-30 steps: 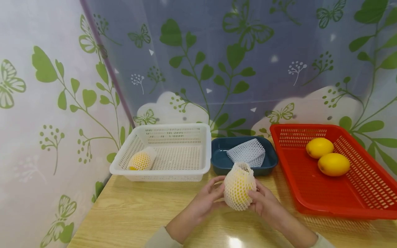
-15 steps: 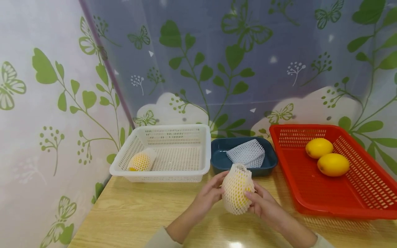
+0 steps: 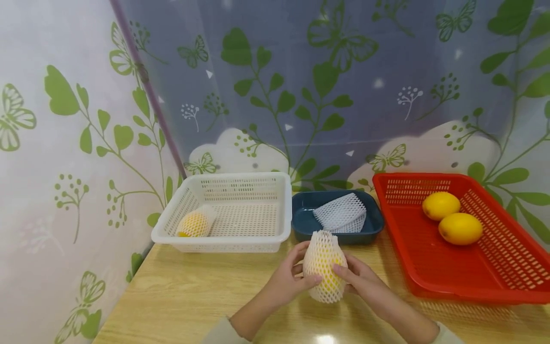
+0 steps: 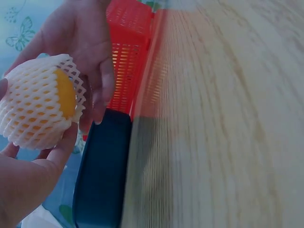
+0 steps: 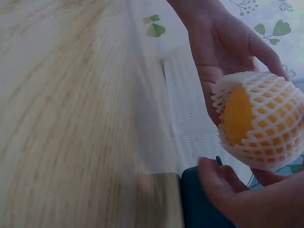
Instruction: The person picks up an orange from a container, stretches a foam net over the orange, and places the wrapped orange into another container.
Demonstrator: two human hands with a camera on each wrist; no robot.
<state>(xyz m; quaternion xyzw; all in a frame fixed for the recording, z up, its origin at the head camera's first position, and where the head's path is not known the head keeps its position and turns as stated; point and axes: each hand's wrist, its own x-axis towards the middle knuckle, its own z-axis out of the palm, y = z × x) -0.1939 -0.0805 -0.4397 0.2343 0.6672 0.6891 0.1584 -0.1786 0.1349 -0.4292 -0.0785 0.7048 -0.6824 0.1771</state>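
Between my two hands is a yellow lemon in a white foam net sleeve (image 3: 325, 267), raised over the table in front of the blue tray. My left hand (image 3: 283, 277) grips its left side, the thumb across the front of the net. From the right, my right hand (image 3: 369, 284) holds it with the thumb pressed on the mesh. The sleeve's gathered open end points up. In both wrist views, bare yellow lemon (image 4: 65, 94) shows at the sleeve's lower opening. The fingers behind the lemon are partly hidden.
A white basket (image 3: 232, 246) at left holds one netted lemon (image 3: 194, 224). The dark blue tray (image 3: 302, 210) in the middle bears white foam net sleeves (image 3: 341, 212). At right, a red basket (image 3: 412, 253) contains two bare lemons (image 3: 460, 229). A patterned curtain hangs behind.
The netted lemon has shifted slightly left and toward me, its gathered end moving left. My left thumb has come round onto the front of the net. Baskets and tray stay put.
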